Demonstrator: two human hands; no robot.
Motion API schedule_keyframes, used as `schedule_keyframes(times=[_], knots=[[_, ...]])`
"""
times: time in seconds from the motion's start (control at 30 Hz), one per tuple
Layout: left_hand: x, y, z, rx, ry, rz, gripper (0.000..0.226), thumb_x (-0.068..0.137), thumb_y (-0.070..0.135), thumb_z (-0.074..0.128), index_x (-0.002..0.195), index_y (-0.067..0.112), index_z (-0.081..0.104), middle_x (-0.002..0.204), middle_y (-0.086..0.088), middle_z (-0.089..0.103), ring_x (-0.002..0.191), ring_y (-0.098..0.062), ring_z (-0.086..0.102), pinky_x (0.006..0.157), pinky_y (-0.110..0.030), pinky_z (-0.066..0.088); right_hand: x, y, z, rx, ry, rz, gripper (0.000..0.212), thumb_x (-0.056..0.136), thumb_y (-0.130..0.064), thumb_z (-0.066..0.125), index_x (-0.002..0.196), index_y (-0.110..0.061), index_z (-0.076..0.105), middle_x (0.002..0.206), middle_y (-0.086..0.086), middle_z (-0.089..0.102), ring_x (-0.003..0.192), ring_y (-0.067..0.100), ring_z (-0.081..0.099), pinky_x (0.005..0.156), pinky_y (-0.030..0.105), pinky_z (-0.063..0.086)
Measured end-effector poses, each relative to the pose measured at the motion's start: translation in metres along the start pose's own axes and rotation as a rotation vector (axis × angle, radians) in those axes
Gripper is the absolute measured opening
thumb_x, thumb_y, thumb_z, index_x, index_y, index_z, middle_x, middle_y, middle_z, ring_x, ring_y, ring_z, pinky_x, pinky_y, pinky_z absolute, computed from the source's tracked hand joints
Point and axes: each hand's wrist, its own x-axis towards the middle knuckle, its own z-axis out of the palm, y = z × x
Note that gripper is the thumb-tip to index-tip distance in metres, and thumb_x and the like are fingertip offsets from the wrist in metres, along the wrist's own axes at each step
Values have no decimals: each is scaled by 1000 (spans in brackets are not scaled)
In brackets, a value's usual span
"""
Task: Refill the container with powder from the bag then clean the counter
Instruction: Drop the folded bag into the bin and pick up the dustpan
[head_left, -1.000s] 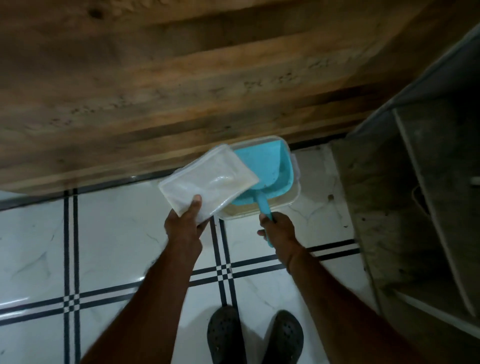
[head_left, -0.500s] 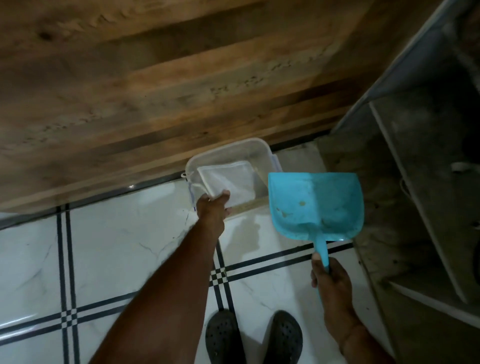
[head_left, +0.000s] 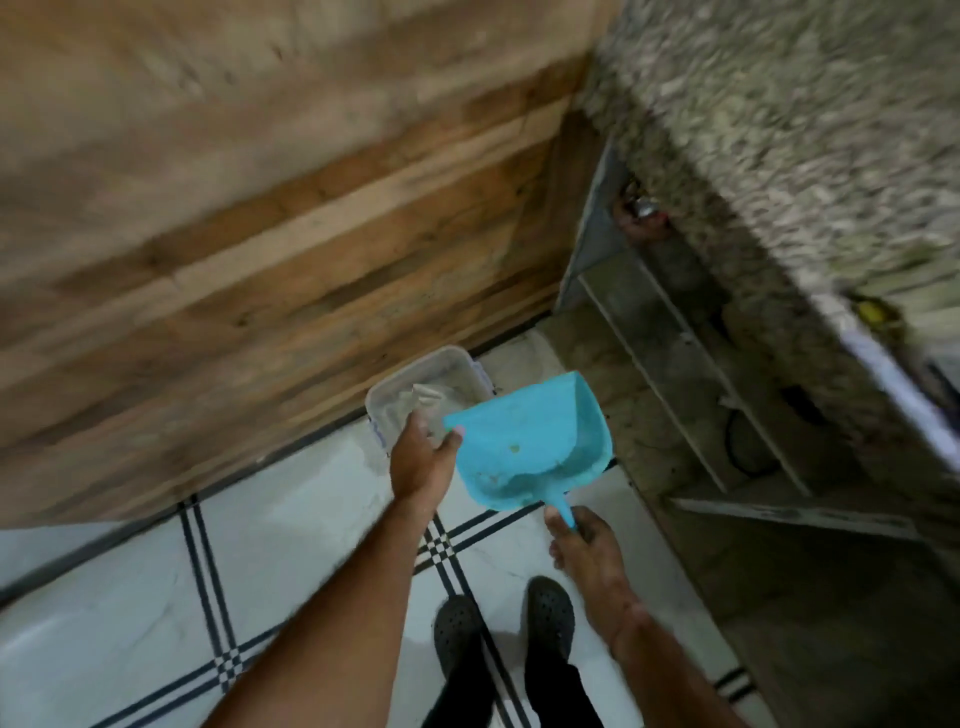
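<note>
A clear plastic container (head_left: 395, 382) stands on the floor against the wooden panel. A crumpled plastic bag (head_left: 427, 396) lies inside it. My left hand (head_left: 422, 460) hovers over the container's near rim, thumb and fingers spread, and grips nothing that I can see. My right hand (head_left: 587, 545) grips the handle of a blue dustpan (head_left: 530, 441), which is held tilted just right of the container. The pan's edge nearly touches my left thumb. A few small specks lie in the pan.
A wooden panel wall (head_left: 260, 234) fills the left. A speckled stone counter (head_left: 779, 130) juts out at the upper right, with dim shelves (head_left: 675, 374) beneath it. The floor is white tile (head_left: 130, 623) with black lines. My black shoes (head_left: 457, 629) stand below.
My left hand has left the bag in the container and drawn back to the rim. The dustpan came out of the container, swung right, then moved back beside my left hand. The view has tilted up.
</note>
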Motion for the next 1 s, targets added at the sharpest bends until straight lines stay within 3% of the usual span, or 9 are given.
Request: schedule_keyframes(times=[0.07, 0.13, 0.33, 0.43, 0.57, 0.73, 0.83, 1.0], knots=[[-38, 33, -24, 49, -3, 114, 44, 92, 37, 69, 129, 15, 59, 125, -8, 69, 116, -28, 64, 95, -36, 49, -38, -26, -10, 49, -17, -4, 27, 93, -33, 72, 101, -8, 65, 78, 6, 60, 68, 18, 56, 54, 21, 48], [-63, 56, -41, 38, 15, 185, 46, 92, 34, 70, 131, 11, 59, 127, -11, 68, 119, -28, 63, 100, -38, 50, -66, -47, -17, 85, -25, -6, 23, 94, -28, 70, 98, -6, 64, 76, 9, 59, 60, 14, 55, 47, 18, 45], [-124, 90, -79, 58, -52, 370, 55, 84, 45, 70, 128, 13, 61, 121, -13, 71, 111, -31, 67, 94, -48, 54, -168, -104, -36, 132, -8, -249, 19, 100, -24, 62, 97, -6, 61, 73, 6, 50, 53, 3, 45, 48, 17, 37], [-137, 104, -90, 60, -125, 451, 56, 84, 50, 67, 130, 20, 57, 124, -9, 70, 112, -28, 68, 94, -48, 55, -196, -112, -37, 142, 22, -268, 25, 103, -24, 59, 108, 1, 62, 77, 4, 54, 58, 4, 49, 54, 20, 43], [-144, 132, -94, 7, -155, 578, 64, 79, 61, 62, 131, 25, 50, 127, -10, 66, 115, -29, 65, 94, -50, 55, -226, -119, -43, 181, 102, -325, 23, 102, -24, 60, 114, -5, 64, 88, 5, 64, 71, 6, 61, 67, 20, 55], [-179, 200, -74, -26, -231, 703, 67, 92, 45, 65, 146, 19, 35, 132, -11, 56, 115, -28, 60, 96, -51, 53, -253, -124, -74, 304, 303, -418, 27, 103, -24, 58, 111, 2, 60, 83, 7, 54, 65, 9, 49, 57, 22, 46], [-194, 232, -47, 10, -300, 747, 65, 94, 43, 64, 146, 14, 37, 130, -10, 56, 113, -27, 61, 95, -50, 53, -263, -118, -107, 411, 523, -433, 30, 102, -28, 60, 100, 2, 60, 75, 4, 48, 62, 7, 45, 50, 19, 39], [-212, 266, -1, 146, -422, 780, 56, 95, 43, 65, 139, 14, 48, 128, -7, 58, 110, -26, 61, 92, -41, 51, -268, -111, -168, 522, 835, -403, 33, 100, -41, 61, 76, -18, 59, 61, -8, 43, 57, 7, 40, 50, 24, 32]])
